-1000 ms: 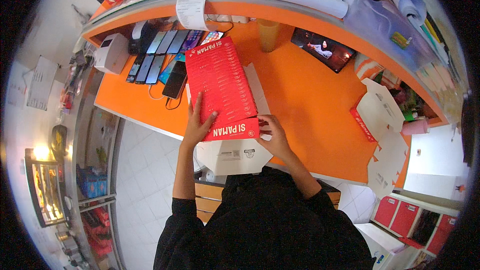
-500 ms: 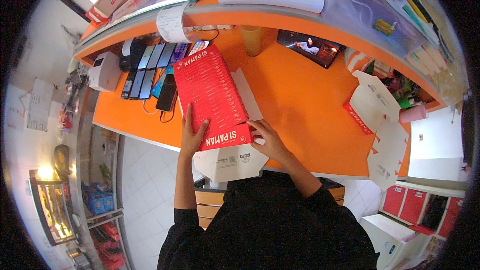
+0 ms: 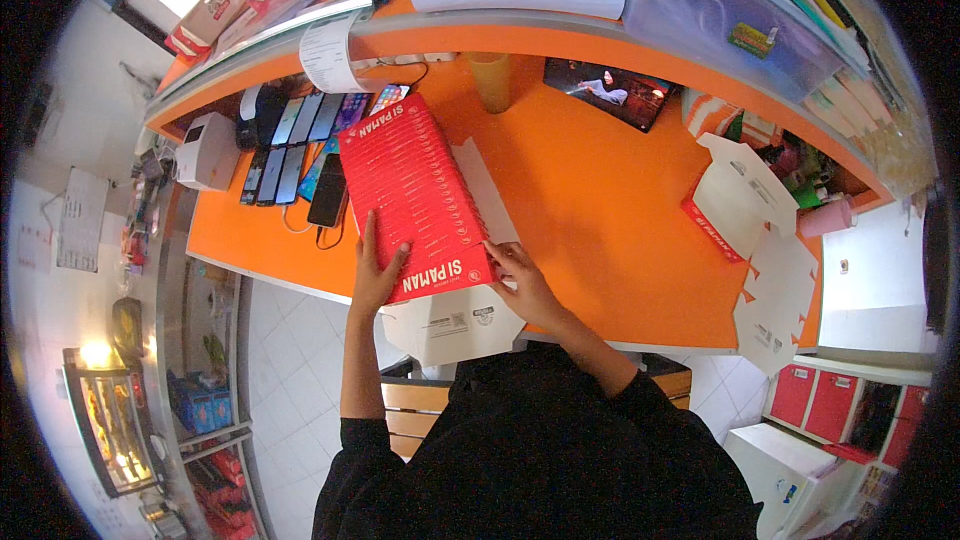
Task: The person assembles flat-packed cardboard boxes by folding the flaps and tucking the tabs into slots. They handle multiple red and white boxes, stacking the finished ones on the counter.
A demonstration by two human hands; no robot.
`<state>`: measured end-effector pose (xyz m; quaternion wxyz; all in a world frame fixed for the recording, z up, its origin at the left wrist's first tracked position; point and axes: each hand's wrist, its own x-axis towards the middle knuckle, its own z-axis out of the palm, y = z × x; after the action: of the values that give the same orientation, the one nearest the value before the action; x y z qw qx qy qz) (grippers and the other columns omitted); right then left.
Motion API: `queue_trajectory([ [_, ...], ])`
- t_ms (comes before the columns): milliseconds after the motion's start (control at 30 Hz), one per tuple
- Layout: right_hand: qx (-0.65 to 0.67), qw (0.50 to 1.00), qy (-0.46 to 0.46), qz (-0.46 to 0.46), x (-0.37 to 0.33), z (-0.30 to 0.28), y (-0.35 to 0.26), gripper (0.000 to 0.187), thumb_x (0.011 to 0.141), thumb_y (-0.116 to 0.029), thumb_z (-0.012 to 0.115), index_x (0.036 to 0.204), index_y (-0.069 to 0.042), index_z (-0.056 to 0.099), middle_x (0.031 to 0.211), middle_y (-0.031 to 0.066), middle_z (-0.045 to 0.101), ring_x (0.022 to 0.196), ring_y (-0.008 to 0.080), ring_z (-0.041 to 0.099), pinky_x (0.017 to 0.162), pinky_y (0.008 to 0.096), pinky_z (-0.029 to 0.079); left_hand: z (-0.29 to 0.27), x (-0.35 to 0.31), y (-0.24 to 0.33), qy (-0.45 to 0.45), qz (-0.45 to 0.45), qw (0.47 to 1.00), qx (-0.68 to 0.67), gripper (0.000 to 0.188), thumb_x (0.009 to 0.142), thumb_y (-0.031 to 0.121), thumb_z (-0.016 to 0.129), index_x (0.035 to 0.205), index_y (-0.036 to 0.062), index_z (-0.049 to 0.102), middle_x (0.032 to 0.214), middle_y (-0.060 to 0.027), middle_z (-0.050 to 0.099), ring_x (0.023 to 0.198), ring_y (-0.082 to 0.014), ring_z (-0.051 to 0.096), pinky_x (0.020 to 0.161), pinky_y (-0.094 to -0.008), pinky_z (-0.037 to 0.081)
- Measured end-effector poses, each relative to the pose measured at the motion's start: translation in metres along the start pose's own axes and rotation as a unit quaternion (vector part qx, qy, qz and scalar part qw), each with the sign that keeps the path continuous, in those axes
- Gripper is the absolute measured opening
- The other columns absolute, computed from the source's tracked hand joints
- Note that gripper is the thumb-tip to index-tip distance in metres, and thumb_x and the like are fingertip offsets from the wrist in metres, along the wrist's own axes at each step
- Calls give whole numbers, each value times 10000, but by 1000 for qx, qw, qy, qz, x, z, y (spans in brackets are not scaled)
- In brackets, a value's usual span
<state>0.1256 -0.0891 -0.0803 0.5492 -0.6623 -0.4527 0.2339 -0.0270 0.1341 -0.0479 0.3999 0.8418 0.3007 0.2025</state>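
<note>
A row of red cardboard food boxes (image 3: 405, 190), nested in an overlapping stack, lies on the orange desk in front of me. My left hand (image 3: 375, 275) rests along the stack's near left side, thumb and fingers spread. At the near right corner, my right hand (image 3: 522, 285) pinches the edge of the nearest red box; its fingertips are partly hidden. The nearest box's red panel sits against the rest of the stack. From beneath it a pale cardboard flap (image 3: 455, 325) sticks out past the desk's front edge.
Several phones (image 3: 290, 145) lie left of the stack beside a white device (image 3: 208, 152). Behind stand a yellowish cup (image 3: 490, 82) and a tablet (image 3: 610, 92) playing video. An unfolded box (image 3: 745, 195) and a pale cardboard sheet (image 3: 775, 305) lie at right. A shelf (image 3: 460, 32) overhangs the back.
The nearest box's red panel has closed up against the stack, where a gap showed before. My right hand has shifted slightly left with it; my left hand keeps its place on the stack.
</note>
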Motion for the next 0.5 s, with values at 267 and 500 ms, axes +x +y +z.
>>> queue_trajectory([
  [267, 5, 999, 34, -4, 0, 10, 0, 605, 827, -57, 602, 1378, -68, 353, 1140, 187, 443, 1038, 313, 490, 871, 349, 461, -2, -3, 0, -13, -18, 1000, -12, 811, 831, 361, 648, 1453, 181, 161, 1287, -256, 326, 1137, -339, 459, 958, -417, 419],
  [500, 47, 996, 74, 12, 12, 21, 11, 491, 848, -109, 604, 1308, -49, 441, 1105, 188, 485, 1034, 308, 509, 827, 351, 479, -5, -2, -5, -8, 11, 1000, -1, 797, 828, 307, 661, 1451, 184, 181, 1293, -246, 328, 1157, -320, 437, 976, -400, 398],
])
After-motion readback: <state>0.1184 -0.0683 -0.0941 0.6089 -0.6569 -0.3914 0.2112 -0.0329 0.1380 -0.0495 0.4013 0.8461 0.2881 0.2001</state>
